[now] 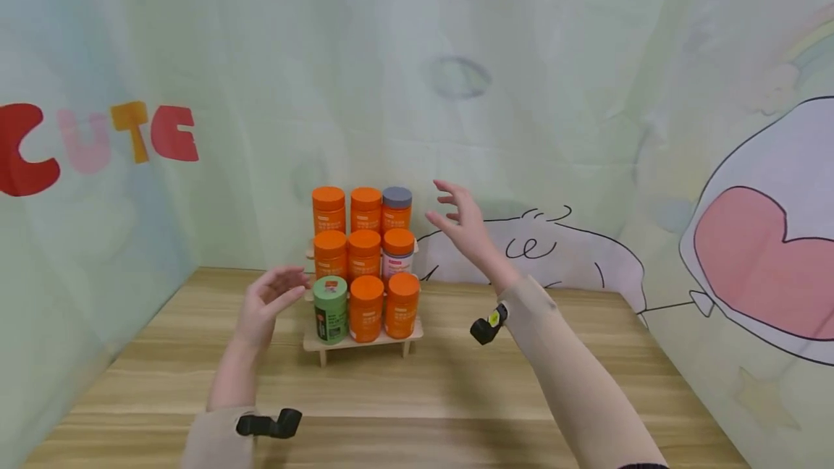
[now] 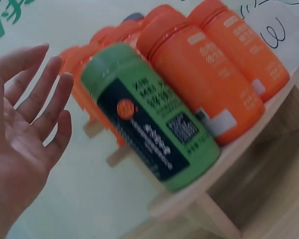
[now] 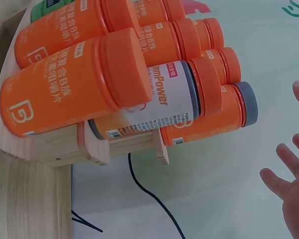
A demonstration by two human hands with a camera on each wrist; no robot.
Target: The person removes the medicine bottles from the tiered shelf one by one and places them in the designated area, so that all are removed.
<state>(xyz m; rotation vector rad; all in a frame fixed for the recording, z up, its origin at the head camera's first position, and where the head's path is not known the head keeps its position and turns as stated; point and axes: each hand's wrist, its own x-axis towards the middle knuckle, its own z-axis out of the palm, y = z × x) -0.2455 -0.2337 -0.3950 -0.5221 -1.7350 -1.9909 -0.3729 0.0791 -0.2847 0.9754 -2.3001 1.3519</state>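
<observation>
Pale green cloth backdrop, creased and printed with cartoon shapes, stands behind and beside my wood-grain worktop; on the left side it carries the coloured letters CUTE, and on the right a drawn balloon with a large pink heart. Towards the back of the worktop sits a light wooden stepped rack, holding nine round lidded jars upright in three rows of three. At the front I have a green jar with a dark label on the left, then two orange plastic jars beside it. Above them, the middle row has two more orange jars and, at its right end, a white-labelled jar with an orange lid. Another pair of orange jars fills the left and centre of the back row, next to an orange jar with a grey-blue lid. My left hand is just beside the green jar, its fingers loosely bent, apart and holding nothing. My right hand is raised to the right of the back row, near the grey-blue lid but clear of it, fingers spread, slightly bent and grasping nothing.
</observation>
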